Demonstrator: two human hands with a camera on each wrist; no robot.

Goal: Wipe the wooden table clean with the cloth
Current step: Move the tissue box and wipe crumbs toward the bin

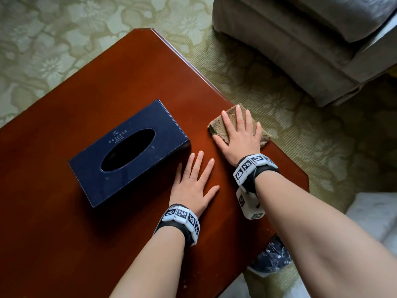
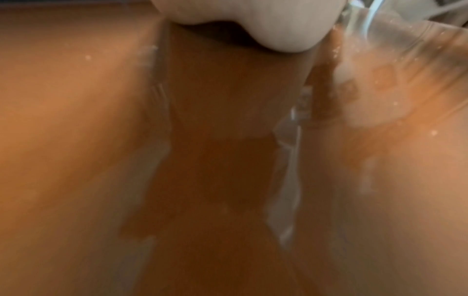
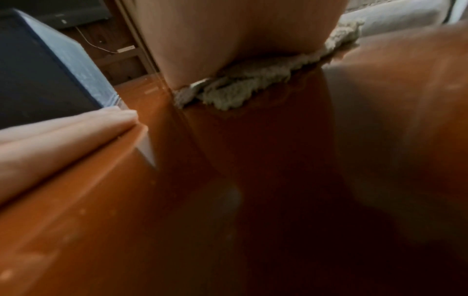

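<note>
Right hand (image 1: 240, 134) flat, fingers spread, pressing the brown cloth (image 1: 219, 125) onto the tabletop (image 1: 129, 72) at its right edge; left hand (image 1: 193, 186) flat and empty, just beside the navy tissue box (image 1: 129, 151). Mid-wipe, seemingly. Next: drag the cloth across bare wood, keeping pressure; shift the box to reach beneath. Specks near the close edge remain

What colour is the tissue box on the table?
The tissue box is dark navy blue with pale stitching; best seen in the head view.
</note>
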